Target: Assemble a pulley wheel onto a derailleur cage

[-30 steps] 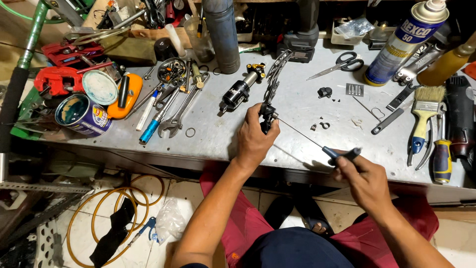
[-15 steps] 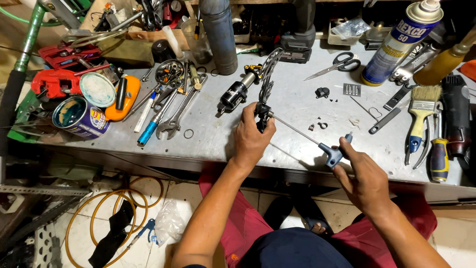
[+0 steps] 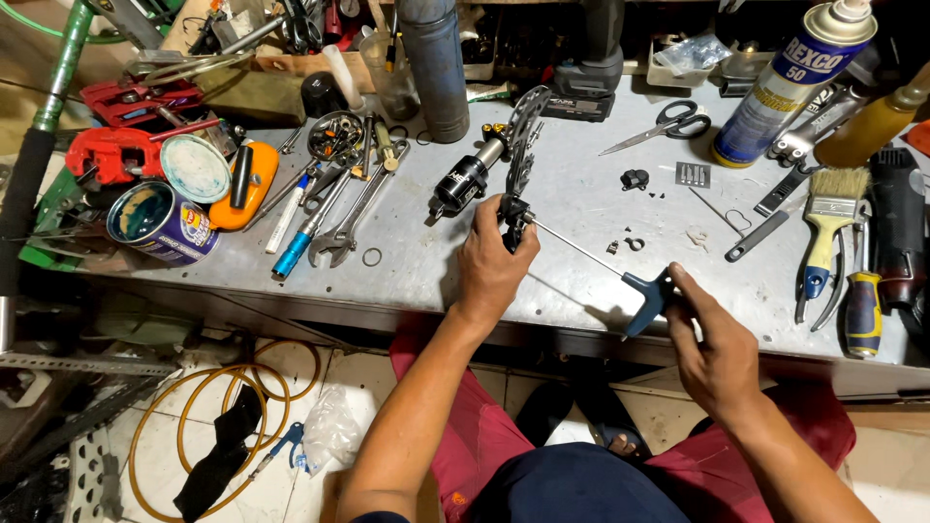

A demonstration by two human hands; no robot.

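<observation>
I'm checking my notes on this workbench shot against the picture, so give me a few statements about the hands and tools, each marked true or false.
1. The left hand grips a small black part at the end of a thin metal shaft. True.
2. The right hand holds the scissors. False: it holds the blue T-handle of the long driver; the scissors lie untouched farther back on the bench.
3. A paintbrush lies on the bench to the right of the right hand. True.
4. The spray can lies flat at the bench's left end. False: it stands at the back right.
5. An open paint tin sits at the left of the bench. True.
</observation>
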